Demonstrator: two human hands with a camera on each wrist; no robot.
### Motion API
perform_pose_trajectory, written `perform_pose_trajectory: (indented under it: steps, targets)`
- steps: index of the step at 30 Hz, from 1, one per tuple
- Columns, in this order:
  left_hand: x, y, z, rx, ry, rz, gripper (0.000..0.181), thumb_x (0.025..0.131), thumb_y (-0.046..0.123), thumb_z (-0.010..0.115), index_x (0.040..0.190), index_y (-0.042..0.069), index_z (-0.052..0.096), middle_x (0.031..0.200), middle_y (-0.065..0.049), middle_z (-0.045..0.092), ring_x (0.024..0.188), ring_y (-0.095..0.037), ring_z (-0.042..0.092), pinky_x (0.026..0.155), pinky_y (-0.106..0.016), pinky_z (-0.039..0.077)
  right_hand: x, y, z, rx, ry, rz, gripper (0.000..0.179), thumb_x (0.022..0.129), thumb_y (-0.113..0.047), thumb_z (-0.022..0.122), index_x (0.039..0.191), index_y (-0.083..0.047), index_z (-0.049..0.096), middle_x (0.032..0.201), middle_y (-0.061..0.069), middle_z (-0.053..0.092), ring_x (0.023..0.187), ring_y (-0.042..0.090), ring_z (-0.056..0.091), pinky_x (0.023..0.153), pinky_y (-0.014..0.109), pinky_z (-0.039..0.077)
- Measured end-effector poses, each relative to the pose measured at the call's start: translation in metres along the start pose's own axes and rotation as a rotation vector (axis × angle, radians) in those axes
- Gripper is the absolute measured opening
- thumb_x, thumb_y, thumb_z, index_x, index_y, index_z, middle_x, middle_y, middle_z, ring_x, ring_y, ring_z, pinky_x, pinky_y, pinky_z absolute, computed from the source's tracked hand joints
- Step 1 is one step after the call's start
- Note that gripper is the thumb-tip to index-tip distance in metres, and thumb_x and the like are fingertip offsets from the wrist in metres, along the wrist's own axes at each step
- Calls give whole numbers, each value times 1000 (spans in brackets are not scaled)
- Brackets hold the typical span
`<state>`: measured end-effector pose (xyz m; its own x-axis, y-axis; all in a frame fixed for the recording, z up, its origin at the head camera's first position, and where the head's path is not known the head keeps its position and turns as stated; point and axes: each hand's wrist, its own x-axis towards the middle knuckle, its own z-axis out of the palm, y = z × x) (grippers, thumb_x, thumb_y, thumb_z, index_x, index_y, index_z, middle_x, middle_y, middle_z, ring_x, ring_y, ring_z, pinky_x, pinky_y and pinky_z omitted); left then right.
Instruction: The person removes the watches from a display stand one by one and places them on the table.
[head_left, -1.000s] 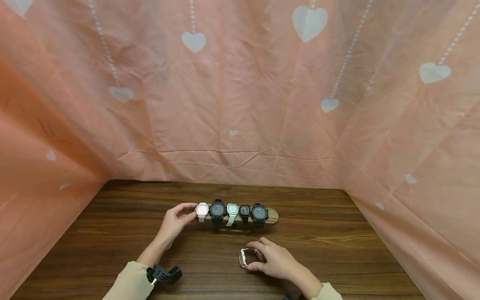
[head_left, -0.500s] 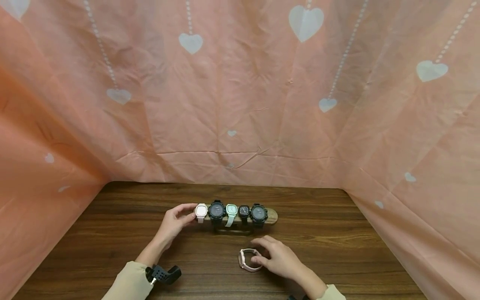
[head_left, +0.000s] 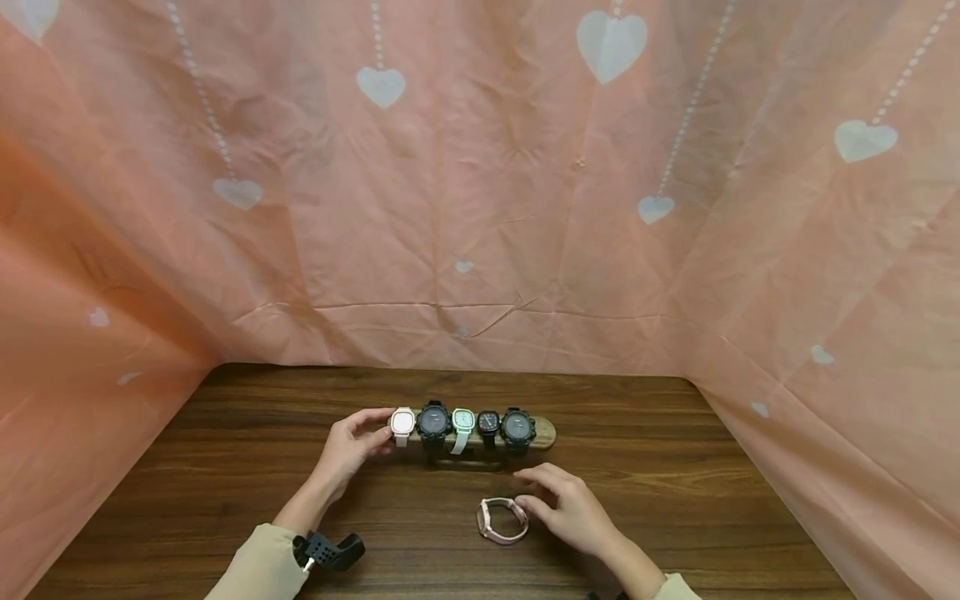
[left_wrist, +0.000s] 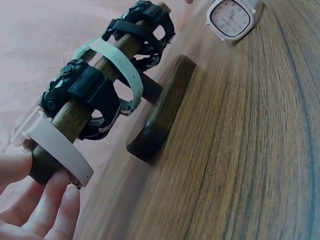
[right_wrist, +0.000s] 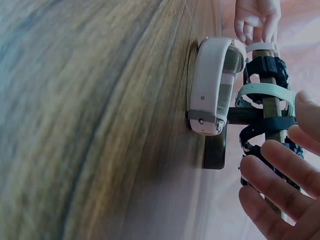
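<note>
- While I watch from my end, the left hand (head_left: pixel 348 446) pinches the near end of the wooden stand (head_left: pixel 545 432), thumb at the tip and fingers curled beneath.
- Right at those fingertips sits a white watch (head_left: pixel 402 422), strapped round the stand; I can't tell how firmly they press its band.
- Rightward from the left hand along the same crosspiece, I count a chunky black watch (head_left: pixel 434 421), a mint watch (head_left: pixel 463 419) with its strap tail hanging forward, a small square black watch (head_left: pixel 488 422) and a round black watch (head_left: pixel 517 425).
- My other hand, the right hand (head_left: pixel 570 508), has its fingers loosely extended and grips nothing; the stand's bare far end lies ahead of it, slightly to its left.
- Just left of the right hand's thumb, the pink watch (left_wrist: pixel 231 19) rests on its side on the tabletop (head_left: pixel 637 450), strap fastened into a loop and dial facing the left hand's side; my right wrist view shows a gap between this watch and the fingers.
- Behind the left hand, toward the sleeve (head_left: pixel 262 567), I see a black wrist mount (head_left: pixel 330 550).
- Beyond both hands hangs a peach curtain (head_left: pixel 480 208) printed with white hearts.
</note>
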<state>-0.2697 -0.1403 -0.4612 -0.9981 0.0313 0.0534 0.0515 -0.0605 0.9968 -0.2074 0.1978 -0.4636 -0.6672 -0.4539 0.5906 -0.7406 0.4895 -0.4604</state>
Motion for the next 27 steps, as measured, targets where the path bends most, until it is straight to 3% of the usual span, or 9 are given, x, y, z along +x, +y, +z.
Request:
perform_pose_trajectory:
  steps: [10, 20, 27]
  targets:
    - [-1, 2, 2, -7, 12, -10, 37, 85, 1, 65, 120, -3, 58, 110, -22, 59, 82, -34, 64, 76, -42, 53, 7, 1, -7, -2, 183, -125, 40, 68, 6, 77, 105, -3, 65, 92, 2, 64, 73, 13, 60, 63, 16, 49]
    - [-1, -1, 3, -21, 25, 0, 34, 84, -1, 65, 118, -4, 59, 103, -19, 63, 76, -26, 65, 75, -44, 54, 26, -28, -27, -9, 292, -129, 42, 63, 16, 75, 102, 8, 62, 92, 13, 62, 81, 16, 57, 75, 12, 44]
    - [-1, -2, 3, -33, 23, 6, 35, 84, 0, 65, 119, -4, 59, 105, -19, 63, 77, -26, 65, 76, -44, 53, 24, 5, -21, -67, 366, -139, 46, 65, 10, 77, 108, 1, 64, 96, 12, 62, 84, 22, 59, 77, 15, 46]
